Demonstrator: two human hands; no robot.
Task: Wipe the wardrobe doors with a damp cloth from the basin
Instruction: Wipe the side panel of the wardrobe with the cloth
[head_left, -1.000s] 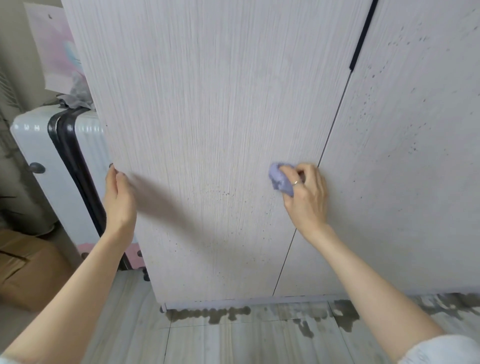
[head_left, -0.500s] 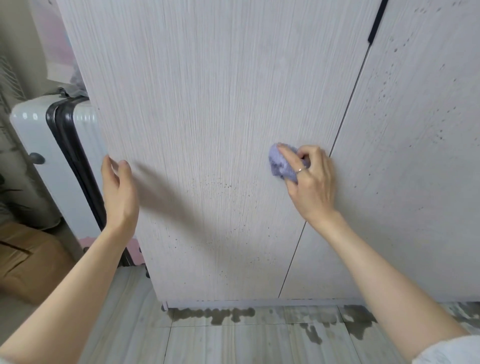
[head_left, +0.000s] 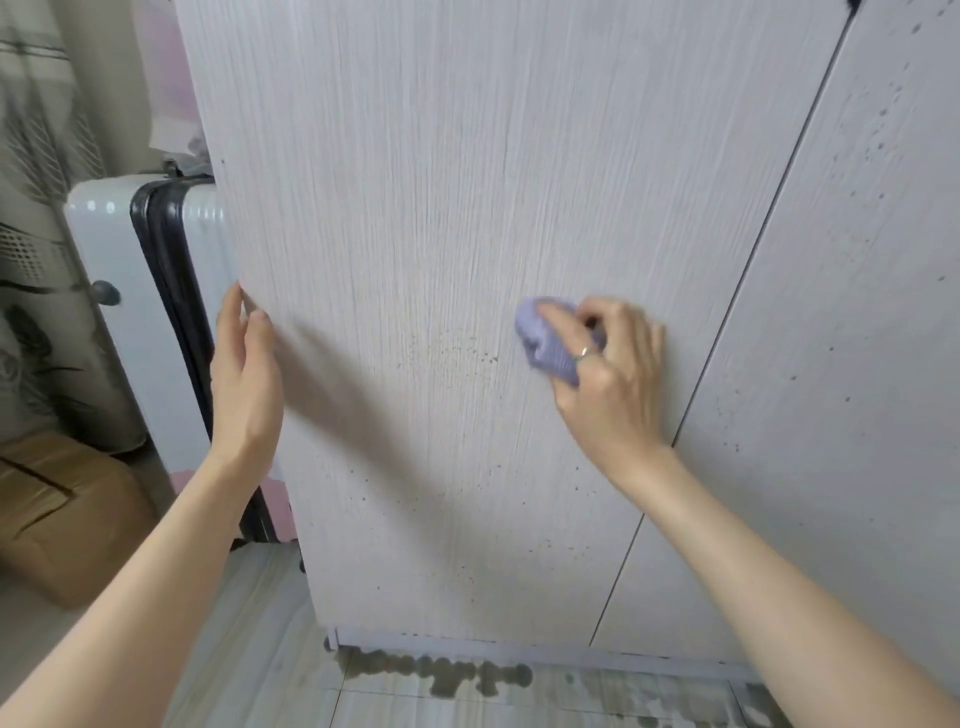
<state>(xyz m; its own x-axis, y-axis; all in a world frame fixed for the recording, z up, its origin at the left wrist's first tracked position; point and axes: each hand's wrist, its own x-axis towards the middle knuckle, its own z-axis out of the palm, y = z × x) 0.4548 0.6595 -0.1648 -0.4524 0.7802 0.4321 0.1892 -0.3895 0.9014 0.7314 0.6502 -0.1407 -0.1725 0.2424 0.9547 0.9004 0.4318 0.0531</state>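
Observation:
Two pale wood-grain wardrobe doors fill the view: the left door (head_left: 426, 218) and the right door (head_left: 852, 312), split by a dark slanted gap. Small dark specks dot both doors. My right hand (head_left: 608, 374) grips a bunched lilac cloth (head_left: 545, 343) and presses it against the left door near its right edge. My left hand (head_left: 244, 374) rests with straight fingers on the left door's outer left edge, holding nothing. The basin is out of sight.
A white suitcase (head_left: 119, 291) with a black band stands left of the wardrobe. A brown cardboard box (head_left: 57, 514) lies on the floor at the lower left. Dark wet patches (head_left: 441, 670) spread over the floor tiles below the doors.
My right hand slid the cloth leftward across the left door, away from the gap between the doors. My left hand stayed at the door's left edge.

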